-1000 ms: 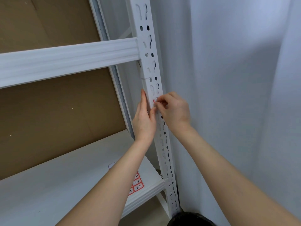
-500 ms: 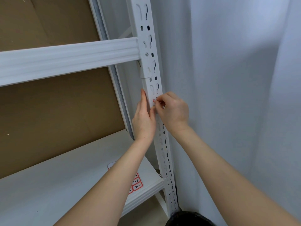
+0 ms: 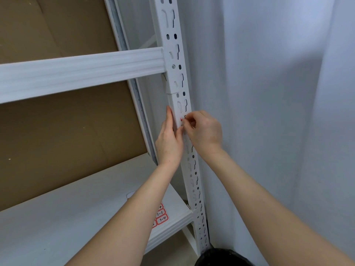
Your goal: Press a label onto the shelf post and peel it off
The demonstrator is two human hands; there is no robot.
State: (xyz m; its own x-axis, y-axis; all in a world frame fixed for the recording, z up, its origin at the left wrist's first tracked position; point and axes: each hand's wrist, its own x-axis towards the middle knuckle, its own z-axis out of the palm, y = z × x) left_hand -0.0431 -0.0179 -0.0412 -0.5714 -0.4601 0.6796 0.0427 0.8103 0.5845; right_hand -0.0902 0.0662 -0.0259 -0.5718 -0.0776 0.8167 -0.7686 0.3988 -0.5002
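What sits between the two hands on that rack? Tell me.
Head view: the white slotted post runs between the left hand and right hand, whose fingertips pinch a small red-edged label.

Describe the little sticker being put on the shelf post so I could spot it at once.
Find the white perforated metal upright post at the rack's right front corner, beside the pale curtain. Follow it below the white ribbed crossbeam to where both hands meet. There the right hand pinches a small red-edged label, the only colour on that post.
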